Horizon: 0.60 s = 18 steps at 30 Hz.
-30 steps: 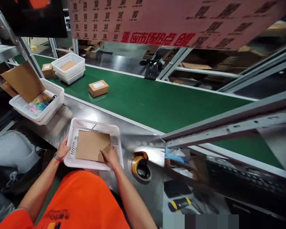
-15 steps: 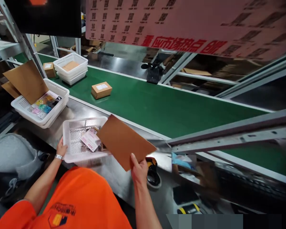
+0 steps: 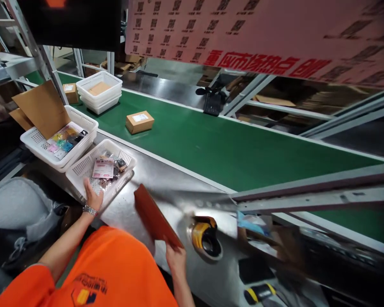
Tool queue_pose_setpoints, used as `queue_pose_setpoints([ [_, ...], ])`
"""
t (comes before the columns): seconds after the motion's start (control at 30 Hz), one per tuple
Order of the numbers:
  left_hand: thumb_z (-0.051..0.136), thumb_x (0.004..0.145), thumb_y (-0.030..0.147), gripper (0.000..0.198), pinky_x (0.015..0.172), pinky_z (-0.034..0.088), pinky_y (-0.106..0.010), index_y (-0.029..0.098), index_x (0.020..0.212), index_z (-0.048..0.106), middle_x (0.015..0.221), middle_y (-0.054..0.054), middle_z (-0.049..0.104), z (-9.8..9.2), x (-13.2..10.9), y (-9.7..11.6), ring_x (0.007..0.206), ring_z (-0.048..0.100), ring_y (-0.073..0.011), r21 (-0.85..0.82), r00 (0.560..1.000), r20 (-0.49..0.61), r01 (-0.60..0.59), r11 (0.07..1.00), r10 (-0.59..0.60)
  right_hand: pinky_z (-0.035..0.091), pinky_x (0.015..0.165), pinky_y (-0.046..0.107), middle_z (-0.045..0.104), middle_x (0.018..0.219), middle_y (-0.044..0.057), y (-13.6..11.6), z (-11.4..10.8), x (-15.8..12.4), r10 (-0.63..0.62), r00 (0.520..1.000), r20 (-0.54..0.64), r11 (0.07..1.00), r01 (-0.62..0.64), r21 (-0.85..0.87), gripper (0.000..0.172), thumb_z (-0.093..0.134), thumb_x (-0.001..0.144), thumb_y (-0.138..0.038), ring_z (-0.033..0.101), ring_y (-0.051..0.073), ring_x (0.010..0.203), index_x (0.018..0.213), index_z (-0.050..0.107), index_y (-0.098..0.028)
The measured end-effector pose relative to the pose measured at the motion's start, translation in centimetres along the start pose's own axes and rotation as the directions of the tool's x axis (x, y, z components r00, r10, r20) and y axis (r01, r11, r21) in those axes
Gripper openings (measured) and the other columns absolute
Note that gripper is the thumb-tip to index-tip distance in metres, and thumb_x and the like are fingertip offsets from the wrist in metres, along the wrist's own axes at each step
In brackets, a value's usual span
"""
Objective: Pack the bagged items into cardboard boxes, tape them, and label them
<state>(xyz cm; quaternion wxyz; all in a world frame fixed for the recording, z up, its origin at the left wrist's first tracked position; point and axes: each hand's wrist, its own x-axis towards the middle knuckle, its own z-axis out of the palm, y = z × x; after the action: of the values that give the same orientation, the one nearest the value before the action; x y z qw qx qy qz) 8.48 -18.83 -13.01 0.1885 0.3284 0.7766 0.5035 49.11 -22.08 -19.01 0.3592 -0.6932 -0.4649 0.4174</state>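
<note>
A white perforated basket (image 3: 80,168) sits on the metal bench, holding a pink-and-white printed card (image 3: 103,168) and small clear plastic packets (image 3: 120,164). At its near side my left hand (image 3: 94,198) has the thumb spread from the fingers, against the rim. My right hand (image 3: 176,256) grips the near end of a flat brown cardboard piece (image 3: 155,217), tilted edge-on above the bench. To the right of that hand lies a yellow-and-black tape dispenser (image 3: 205,238).
Stacked white baskets (image 3: 59,155) with colourful packets and brown cardboard (image 3: 43,108) stand at left. On the green conveyor (image 3: 211,145) are a small labelled carton (image 3: 140,122) and more stacked baskets (image 3: 99,100). A metal frame bar (image 3: 307,187) crosses at right. A yellow-and-black tool (image 3: 259,293) lies lower right.
The basket has moved left and turned, now close to the stacked baskets. My left hand has shifted to its near side. My right hand has drawn the cardboard away from it and tilted it edge-on.
</note>
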Motion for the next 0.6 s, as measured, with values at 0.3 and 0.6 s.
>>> queue_pose_setpoints([
  [0.3, 0.094, 0.085, 0.036, 0.071, 0.139, 0.037, -0.056, 0.019, 0.147, 0.064, 0.165, -0.029, 0.062, 11.9, -5.1, 5.2, 0.163, 0.056, -0.0405, -0.184, 0.805, 0.578, 0.286, 0.94, -0.132, 0.06, 0.117, 0.064, 0.09, 0.121, 0.015, -2.9, -1.5, -1.2, -0.04, 0.994, 0.103, 0.984, 0.022, 0.175, 0.059, 0.091, 0.068, -0.071, 0.082, 0.044, 0.121, 0.104, 0.09, -0.024],
  [0.6, 0.1, 0.076, 0.036, 0.094, 0.142, 0.031, -0.055, 0.022, 0.157, 0.054, 0.174, -0.027, 0.051, 12.3, -6.4, 6.0, 0.171, 0.043, -0.0425, -0.177, 0.821, 0.571, 0.154, 0.972, -0.026, 0.06, 0.115, 0.059, 0.091, 0.113, 0.015, -7.0, -0.9, -2.4, 0.123, 0.992, -0.023, 0.919, -0.105, 0.381, 0.059, 0.095, 0.069, -0.072, 0.08, 0.042, 0.121, 0.1, 0.094, -0.022],
])
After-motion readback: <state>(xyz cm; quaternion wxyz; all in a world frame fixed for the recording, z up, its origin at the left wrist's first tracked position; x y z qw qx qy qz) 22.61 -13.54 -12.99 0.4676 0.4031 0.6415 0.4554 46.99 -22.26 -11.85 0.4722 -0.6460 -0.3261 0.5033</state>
